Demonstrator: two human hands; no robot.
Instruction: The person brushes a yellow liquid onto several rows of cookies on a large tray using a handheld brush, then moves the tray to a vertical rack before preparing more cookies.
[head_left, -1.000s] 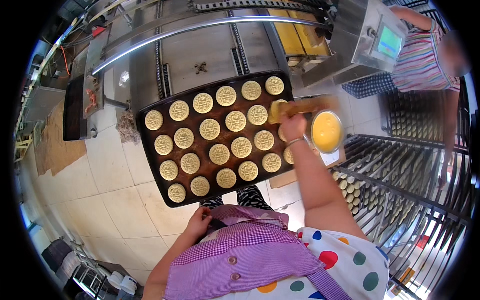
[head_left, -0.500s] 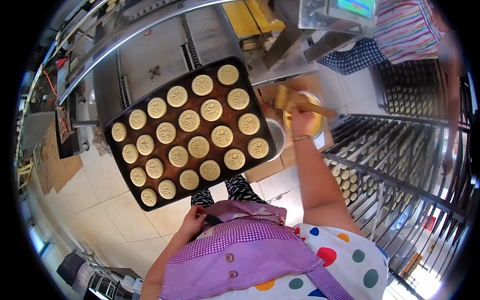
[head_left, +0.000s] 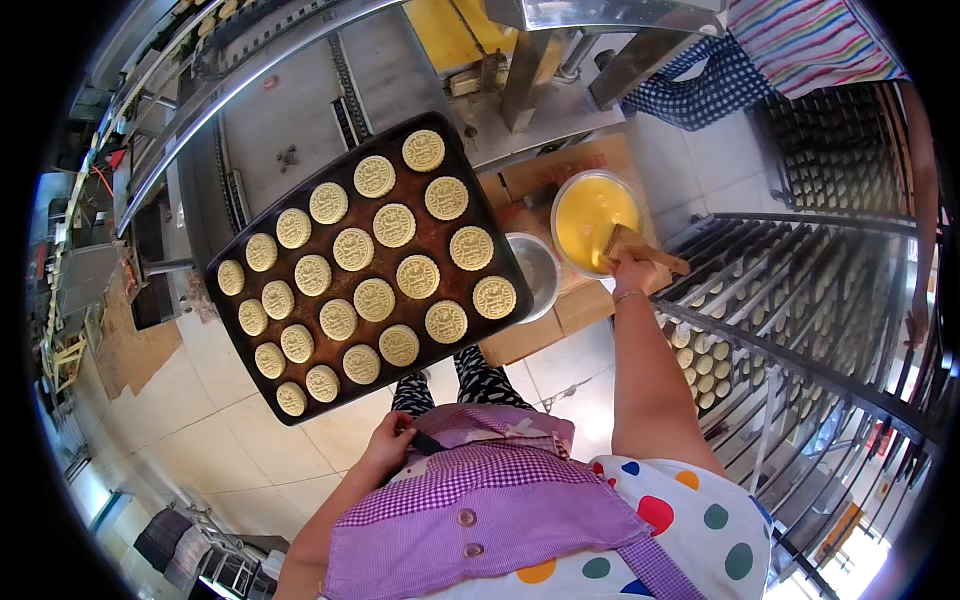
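Note:
My right hand grips a flat wooden brush by its handle. The brush head is over the near side of a round bowl of yellow liquid, and its bristle end meets the liquid. At my waist, my left hand has its fingers curled by a dark piece at the apron; what they hold is hard to make out. In front of me, a dark baking tray carries rows of round, pale stamped pastries.
A second, pale container stands between tray and bowl, by cardboard. On the right, black racks hold trays of pastries. Metal conveyor machinery lies beyond the tray. Another person's striped clothing shows at the top right.
My right hand has brought the brush down and toward me, from above the bowl to the liquid at its near side. My left hand stays at the apron. The view has shifted slightly.

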